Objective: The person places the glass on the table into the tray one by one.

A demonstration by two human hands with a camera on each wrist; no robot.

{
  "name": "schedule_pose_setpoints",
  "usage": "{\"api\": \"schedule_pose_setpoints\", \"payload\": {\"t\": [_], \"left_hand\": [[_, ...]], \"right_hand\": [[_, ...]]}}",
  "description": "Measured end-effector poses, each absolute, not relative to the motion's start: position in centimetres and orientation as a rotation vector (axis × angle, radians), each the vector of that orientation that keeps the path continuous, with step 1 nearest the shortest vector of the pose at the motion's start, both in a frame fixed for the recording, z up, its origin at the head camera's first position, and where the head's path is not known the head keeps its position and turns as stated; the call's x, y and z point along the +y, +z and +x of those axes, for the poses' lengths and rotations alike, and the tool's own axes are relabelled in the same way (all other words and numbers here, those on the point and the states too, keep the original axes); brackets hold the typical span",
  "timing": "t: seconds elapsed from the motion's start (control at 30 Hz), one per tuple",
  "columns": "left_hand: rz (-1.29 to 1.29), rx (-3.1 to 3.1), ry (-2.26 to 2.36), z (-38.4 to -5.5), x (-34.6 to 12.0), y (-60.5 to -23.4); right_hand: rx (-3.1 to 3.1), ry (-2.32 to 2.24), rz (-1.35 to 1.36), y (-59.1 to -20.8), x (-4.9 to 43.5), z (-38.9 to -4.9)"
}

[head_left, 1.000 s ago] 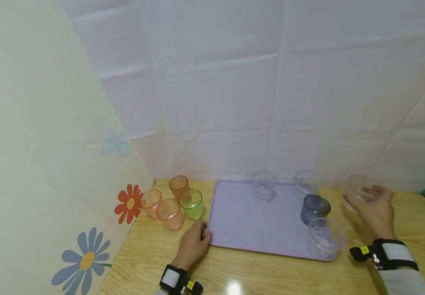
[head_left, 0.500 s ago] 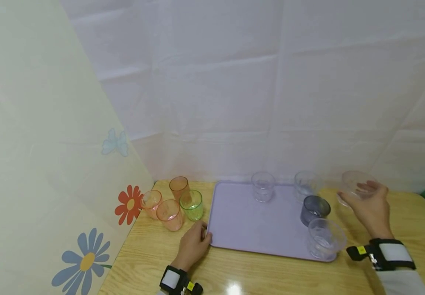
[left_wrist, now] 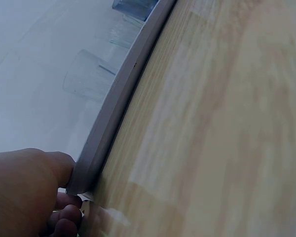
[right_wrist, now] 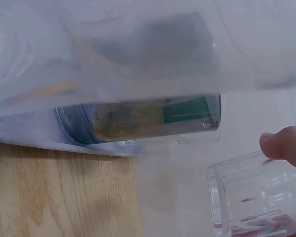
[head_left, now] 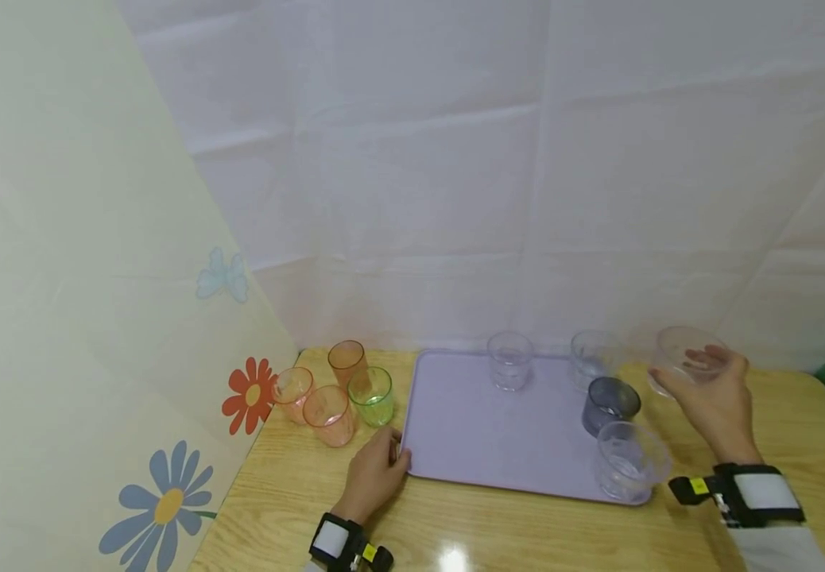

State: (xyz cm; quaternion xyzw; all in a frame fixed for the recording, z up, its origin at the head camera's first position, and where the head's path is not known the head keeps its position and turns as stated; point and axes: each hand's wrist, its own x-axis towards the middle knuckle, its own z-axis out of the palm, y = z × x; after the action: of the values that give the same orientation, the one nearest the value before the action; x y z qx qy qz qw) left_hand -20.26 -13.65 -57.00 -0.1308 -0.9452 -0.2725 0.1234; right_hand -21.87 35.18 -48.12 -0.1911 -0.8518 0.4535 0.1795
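Observation:
My right hand (head_left: 718, 409) holds a clear cup (head_left: 675, 349) between thumb and fingers, raised to the right of the lavender tray (head_left: 491, 445). In the right wrist view this cup (right_wrist: 259, 192) lies between the thumb and the fingertips. At the tray's near left corner, my left hand (head_left: 377, 470) grips the rim, the thumb against the edge and the fingers curled below in the left wrist view. A dark grey cup (head_left: 609, 409) and a clear cup (head_left: 630, 465) stand on the tray's right side. Two more clear cups, one at the back middle (head_left: 510, 364) and one at the back right (head_left: 594, 361), stand upright.
Left of the tray, a green cup (head_left: 372, 397), a brown-orange cup (head_left: 347, 361) and two pink-orange cups, one in front (head_left: 330, 417) and one behind (head_left: 293, 393), stand close together on the wooden table (head_left: 291, 492). A white cloth (head_left: 412, 183) hangs behind.
My right hand has lifted the clear cup and shifted slightly left, toward the tray. The left hand stays at the tray's corner, and the other cups have not moved.

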Motion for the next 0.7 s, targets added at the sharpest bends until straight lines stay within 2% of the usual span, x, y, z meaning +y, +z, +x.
{"api": "schedule_pose_setpoints", "payload": {"t": [0.7], "left_hand": [[-0.383, -2.764, -0.813, -20.2, -13.7, -56.9]], "right_hand": [[-2.393, 1.278, -0.496, -47.2, 33.2, -21.6]]}}
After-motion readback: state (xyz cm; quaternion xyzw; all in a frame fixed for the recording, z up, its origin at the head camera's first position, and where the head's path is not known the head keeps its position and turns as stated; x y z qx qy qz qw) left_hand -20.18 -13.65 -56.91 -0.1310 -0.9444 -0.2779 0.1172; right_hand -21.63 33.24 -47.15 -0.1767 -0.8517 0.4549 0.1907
